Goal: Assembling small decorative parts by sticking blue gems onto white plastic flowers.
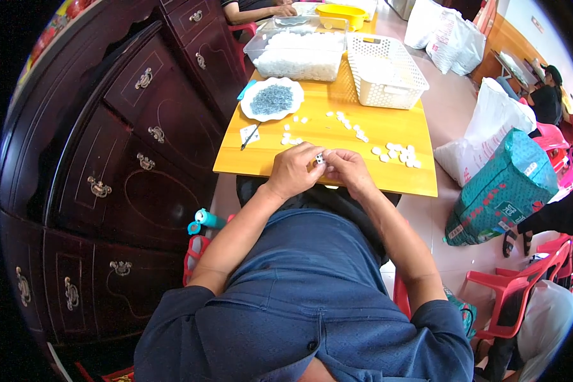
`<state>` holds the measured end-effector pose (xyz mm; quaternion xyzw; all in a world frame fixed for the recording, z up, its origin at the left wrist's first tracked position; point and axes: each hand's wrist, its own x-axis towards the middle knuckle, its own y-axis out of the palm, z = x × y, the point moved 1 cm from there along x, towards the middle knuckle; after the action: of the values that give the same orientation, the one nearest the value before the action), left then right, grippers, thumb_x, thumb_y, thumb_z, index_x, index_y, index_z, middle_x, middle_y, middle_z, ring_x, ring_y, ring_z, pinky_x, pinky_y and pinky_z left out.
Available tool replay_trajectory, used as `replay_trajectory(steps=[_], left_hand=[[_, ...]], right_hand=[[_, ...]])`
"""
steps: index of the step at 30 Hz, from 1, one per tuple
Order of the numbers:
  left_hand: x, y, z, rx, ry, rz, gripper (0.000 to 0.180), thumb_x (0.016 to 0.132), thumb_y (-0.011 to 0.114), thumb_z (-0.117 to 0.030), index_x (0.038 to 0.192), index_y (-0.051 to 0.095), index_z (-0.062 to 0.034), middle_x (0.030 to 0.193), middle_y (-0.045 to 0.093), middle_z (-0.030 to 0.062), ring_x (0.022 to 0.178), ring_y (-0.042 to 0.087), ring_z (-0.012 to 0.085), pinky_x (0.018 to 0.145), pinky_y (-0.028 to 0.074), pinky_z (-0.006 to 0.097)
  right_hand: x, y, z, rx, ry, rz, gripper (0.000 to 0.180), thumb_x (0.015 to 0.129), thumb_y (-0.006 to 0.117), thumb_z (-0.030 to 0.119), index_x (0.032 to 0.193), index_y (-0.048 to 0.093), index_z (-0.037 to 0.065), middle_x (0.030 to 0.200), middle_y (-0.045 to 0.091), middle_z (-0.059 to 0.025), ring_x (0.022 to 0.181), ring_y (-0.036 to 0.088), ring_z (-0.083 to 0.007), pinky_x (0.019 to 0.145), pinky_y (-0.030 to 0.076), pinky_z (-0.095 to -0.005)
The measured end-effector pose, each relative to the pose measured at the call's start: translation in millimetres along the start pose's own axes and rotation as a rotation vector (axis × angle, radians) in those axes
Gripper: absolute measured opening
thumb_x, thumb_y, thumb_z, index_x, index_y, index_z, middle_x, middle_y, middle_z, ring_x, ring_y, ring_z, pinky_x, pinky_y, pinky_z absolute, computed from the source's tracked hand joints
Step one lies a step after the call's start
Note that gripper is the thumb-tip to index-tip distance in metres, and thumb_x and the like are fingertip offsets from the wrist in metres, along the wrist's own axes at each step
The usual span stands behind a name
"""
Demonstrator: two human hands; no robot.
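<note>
Both my hands meet over the near edge of the yellow table (pixel 235 159). My left hand (pixel 293 169) is closed round a small white piece with dark spots (pixel 319 158). From the right, my right hand (pixel 348 170) pinches at the same piece with its fingertips. Its exact kind is too small to make out. Several small white round parts (pixel 401 153) lie to the right of my hands, and more white parts (pixel 290 138) are scattered just beyond them. A scalloped white plate (pixel 251 111) at the left holds a heap of thin dark pieces.
Farther back stand a clear plastic bin (pixel 254 48) of white pieces, a white perforated basket (pixel 391 95) and a yellow tub (pixel 340 13). A black pen-like tool (pixel 250 137) lies at left. Dark drawers (pixel 134 127) flank the left; sacks (pixel 503 188) and a pink chair (pixel 516 293) stand right.
</note>
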<state>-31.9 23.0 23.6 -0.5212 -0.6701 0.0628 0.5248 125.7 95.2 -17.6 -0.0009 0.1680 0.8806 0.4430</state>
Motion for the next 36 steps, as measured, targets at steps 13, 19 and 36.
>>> replay_trajectory(steps=[13, 19, 36], left_hand=[[-1.6, 1.8, -3.8, 0.022, -0.059, 0.022, 0.023, 0.083, 0.069, -0.012, 0.104, 0.068, -0.0032, 0.096, 0.070, 0.0125, 0.087, 0.068, 0.0316, 0.074, 0.056, 0.039], [-1.5, 3.0, -0.9, 0.049, -0.015, 0.019, 0.019, 0.086, 0.067, -0.012, 0.103, 0.068, -0.0041, 0.094, 0.069, 0.0123, 0.086, 0.068, 0.0320, 0.073, 0.055, 0.040], [-0.7, 3.0, 1.7, -0.084, -0.082, 0.045, 0.025, 0.082, 0.073, -0.014, 0.105, 0.069, -0.0035, 0.093, 0.069, 0.0130, 0.081, 0.068, 0.0313, 0.071, 0.055, 0.039]], right_hand=[[-2.2, 4.6, -1.2, -0.021, -0.082, -0.047, 0.022, 0.099, 0.062, 0.023, 0.087, 0.070, 0.007, 0.078, 0.065, 0.0020, 0.066, 0.055, -0.0041, 0.061, 0.046, -0.0188], [1.5, 2.9, -7.3, -0.029, -0.120, -0.056, 0.022, 0.099, 0.063, 0.023, 0.087, 0.070, 0.005, 0.077, 0.066, 0.0012, 0.066, 0.054, -0.0049, 0.062, 0.045, -0.0189], [3.5, 0.5, -9.2, -0.117, -0.205, -0.107, 0.026, 0.097, 0.063, 0.023, 0.083, 0.072, 0.002, 0.072, 0.067, -0.0012, 0.063, 0.057, -0.0071, 0.061, 0.046, -0.0231]])
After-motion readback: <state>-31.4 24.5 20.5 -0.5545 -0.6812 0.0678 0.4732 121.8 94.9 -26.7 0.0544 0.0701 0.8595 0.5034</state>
